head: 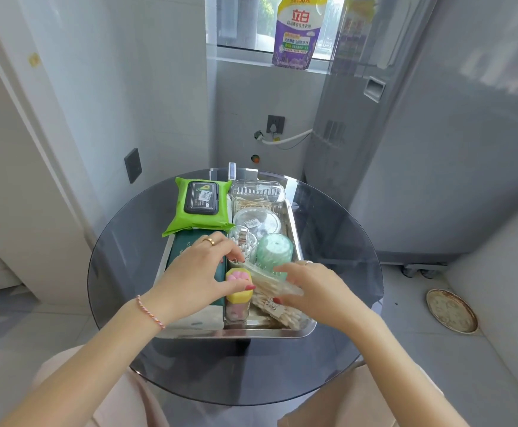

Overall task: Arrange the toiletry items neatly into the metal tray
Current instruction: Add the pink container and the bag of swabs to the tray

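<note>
A metal tray [305,329] sits on a round dark glass table [122,260]. Inside it lie a green wet-wipes pack [199,206], a dark green box [187,245], a clear ribbed box of sticks [257,195], a round clear container [257,221], a clear cup of cotton swabs [247,246], a mint green cup [274,251] and a yellow-capped jar [237,298]. Both hands hold one clear bag of cotton swabs [267,280]: my left hand [199,272] pinches its far end, my right hand [310,288] grips its near end. Another swab bag [279,312] lies beneath.
A grey appliance [421,149] stands to the right of the table. A purple detergent pouch [297,32] rests on the window sill behind. A round floor drain cover [451,311] lies on the tiles at the right. My knees sit under the table's near edge.
</note>
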